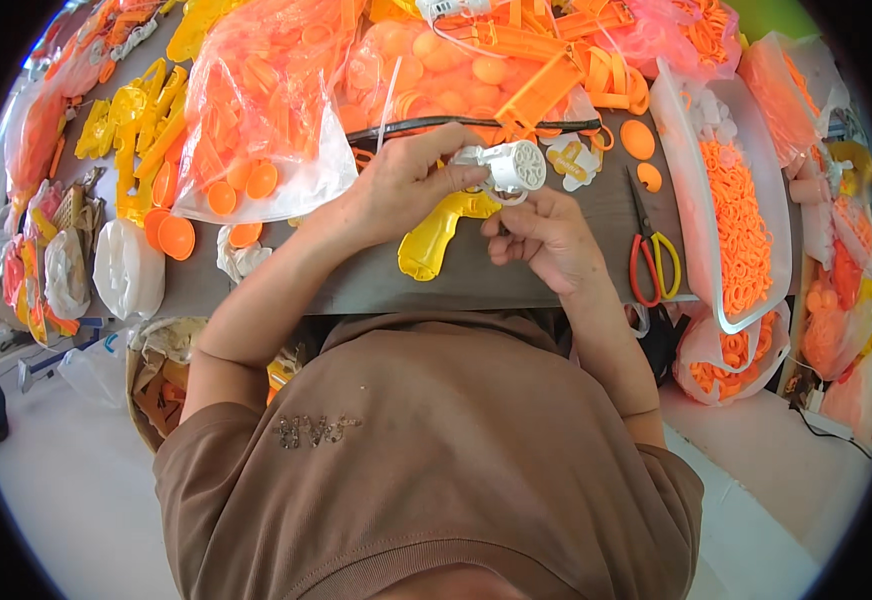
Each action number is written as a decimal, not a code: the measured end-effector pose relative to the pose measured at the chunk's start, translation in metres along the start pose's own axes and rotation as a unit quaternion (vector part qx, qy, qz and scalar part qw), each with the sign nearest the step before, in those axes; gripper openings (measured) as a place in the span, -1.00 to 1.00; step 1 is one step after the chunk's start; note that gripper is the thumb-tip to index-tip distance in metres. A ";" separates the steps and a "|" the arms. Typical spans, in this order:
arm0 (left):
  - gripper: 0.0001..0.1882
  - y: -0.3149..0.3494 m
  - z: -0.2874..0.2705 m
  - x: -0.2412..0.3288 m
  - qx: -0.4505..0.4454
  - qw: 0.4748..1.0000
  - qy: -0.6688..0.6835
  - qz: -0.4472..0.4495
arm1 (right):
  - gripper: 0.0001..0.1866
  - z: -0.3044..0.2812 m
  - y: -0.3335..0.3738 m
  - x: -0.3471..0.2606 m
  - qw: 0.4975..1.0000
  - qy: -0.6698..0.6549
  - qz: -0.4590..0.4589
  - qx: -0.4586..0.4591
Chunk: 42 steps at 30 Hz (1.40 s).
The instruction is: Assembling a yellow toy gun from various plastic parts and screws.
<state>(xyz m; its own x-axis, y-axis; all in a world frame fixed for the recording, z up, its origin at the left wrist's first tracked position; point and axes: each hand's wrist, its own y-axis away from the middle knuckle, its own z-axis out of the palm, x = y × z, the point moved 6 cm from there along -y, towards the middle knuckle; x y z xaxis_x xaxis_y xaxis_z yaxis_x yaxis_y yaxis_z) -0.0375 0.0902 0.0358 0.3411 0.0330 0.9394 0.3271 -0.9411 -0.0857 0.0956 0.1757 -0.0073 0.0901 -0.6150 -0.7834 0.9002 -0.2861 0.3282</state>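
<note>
A white plastic part with a round spoked face (521, 167) is gripped by my left hand (401, 190), its fingers closed round the back of it. Just below hangs a yellow curved shell, like a toy handle half (428, 240); whether my left hand also holds it, I cannot tell. My right hand (554, 240) is closed beneath the white part, thumb and finger pinched by its lower edge. What they pinch is hidden or too small to name. Behind my hands lies a black strip (426, 124) across the table.
Scissors with red and yellow handles (646, 262) lie at the right. Beyond them stands a clear tub (678, 170) of small orange rings (738, 225). Bags of orange parts (266, 90) fill the back, with yellow parts (136, 130) and orange discs (176, 238) at the left.
</note>
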 end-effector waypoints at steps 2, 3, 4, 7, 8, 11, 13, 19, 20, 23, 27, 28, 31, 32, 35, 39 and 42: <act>-0.76 0.004 0.010 -0.011 -0.010 0.999 0.038 -0.022 | -0.79 -0.005 0.002 0.018 0.997 0.011 0.079 0.023; -0.75 0.005 0.012 -0.015 -0.003 0.998 0.049 -0.027 | -0.79 -0.003 0.002 0.020 0.996 0.010 0.082 0.025; -0.75 0.006 0.015 -0.019 0.007 0.998 0.059 -0.032 | -0.81 -0.003 -0.001 0.018 0.995 0.055 0.067 0.045; -0.72 0.010 0.017 -0.029 0.053 0.992 0.108 -0.039 | -0.84 -0.007 -0.005 0.012 0.984 0.159 0.021 0.077; -0.72 0.012 0.018 -0.031 0.070 0.988 0.122 -0.066 | -0.86 -0.008 -0.006 0.007 0.972 0.216 -0.013 0.088; -0.70 0.015 0.024 -0.027 0.090 0.983 0.135 -0.091 | -0.90 -0.011 -0.008 0.003 0.965 0.247 -0.022 0.080; -0.69 0.014 0.024 -0.024 0.092 0.975 0.162 -0.118 | -0.92 -0.010 -0.006 -0.005 0.960 0.264 -0.022 0.087; -0.69 -0.001 0.016 -0.006 0.094 0.988 0.105 -0.063 | -0.89 -0.005 -0.008 -0.019 0.958 0.259 -0.035 0.117; -0.68 -0.003 0.016 -0.006 0.093 0.989 0.096 -0.056 | -0.90 -0.007 -0.009 -0.017 0.952 0.273 -0.039 0.135; -0.67 0.000 0.017 -0.017 0.110 0.986 0.113 -0.054 | -0.89 -0.002 -0.009 -0.013 0.931 0.312 -0.055 0.180; -0.67 0.002 0.019 -0.026 0.132 0.983 0.116 -0.061 | -0.86 -0.005 -0.009 -0.007 0.895 0.367 -0.091 0.236; -0.67 0.002 0.019 -0.027 0.136 0.982 0.113 -0.061 | -0.86 -0.005 -0.009 -0.004 0.895 0.369 -0.090 0.235; -0.67 0.003 0.020 -0.028 0.138 0.982 0.111 -0.063 | -0.84 -0.008 -0.008 0.003 0.892 0.366 -0.098 0.245; -0.67 0.003 0.021 -0.029 0.134 0.983 0.113 -0.063 | -0.84 -0.006 -0.007 0.003 0.875 0.391 -0.144 0.246; -0.68 0.002 0.019 -0.029 0.134 0.982 0.118 -0.069 | -0.84 0.001 -0.005 0.002 0.808 0.482 -0.235 0.243; -0.69 0.004 0.018 -0.030 0.135 0.981 0.122 -0.068 | -0.86 0.027 0.001 -0.008 0.686 0.610 -0.314 0.243; -0.70 0.003 0.018 -0.028 0.137 0.981 0.124 -0.059 | -0.87 0.033 0.002 -0.006 0.670 0.622 -0.318 0.251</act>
<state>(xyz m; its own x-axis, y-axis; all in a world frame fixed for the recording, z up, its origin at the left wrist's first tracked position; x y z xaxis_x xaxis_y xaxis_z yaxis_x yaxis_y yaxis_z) -0.0297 0.0924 0.0028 0.0724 0.0218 0.9971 0.5870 -0.8092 -0.0249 0.0831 0.1547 0.0156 0.3227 0.7482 -0.5797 0.6969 -0.6022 -0.3893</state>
